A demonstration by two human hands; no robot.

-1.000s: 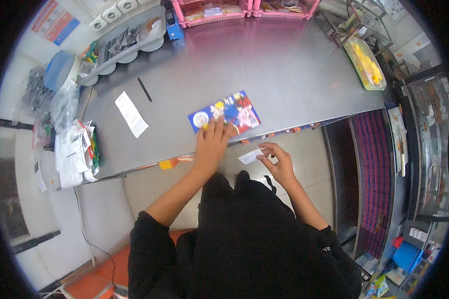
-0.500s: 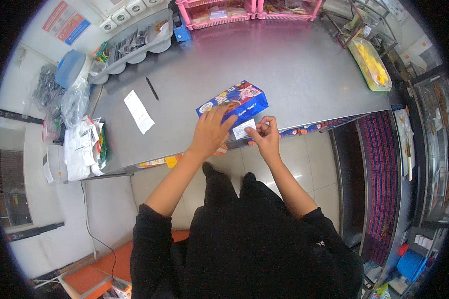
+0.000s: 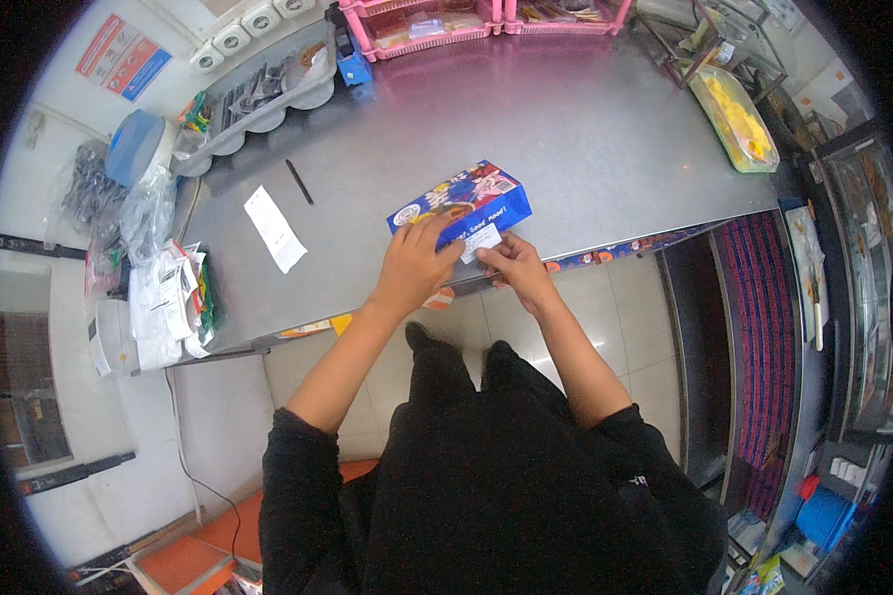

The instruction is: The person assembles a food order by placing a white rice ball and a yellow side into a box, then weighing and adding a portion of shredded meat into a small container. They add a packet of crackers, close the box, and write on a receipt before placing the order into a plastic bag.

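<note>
A blue printed carton (image 3: 496,206) lies on the metal counter close to its front edge. My left hand (image 3: 414,263) steadies it from the left, fingers over its top and thumb by its near side. A small white printed label (image 3: 482,240) sits against the carton's near side, overlapping its lower edge. My right hand (image 3: 522,272) pinches that label's right end between thumb and fingers. Whether the label is stuck down cannot be seen.
Left on the counter (image 3: 367,149) lie a white paper slip (image 3: 273,230) and a black pen (image 3: 299,182). A grey cutlery tray (image 3: 258,114) and pink baskets (image 3: 422,32) line the back. A tub with yellow contents (image 3: 736,121) stands at the far right.
The label has moved slightly left and lower along the carton's near side. My right hand has shifted left and down with it; my left hand stays on the carton.
</note>
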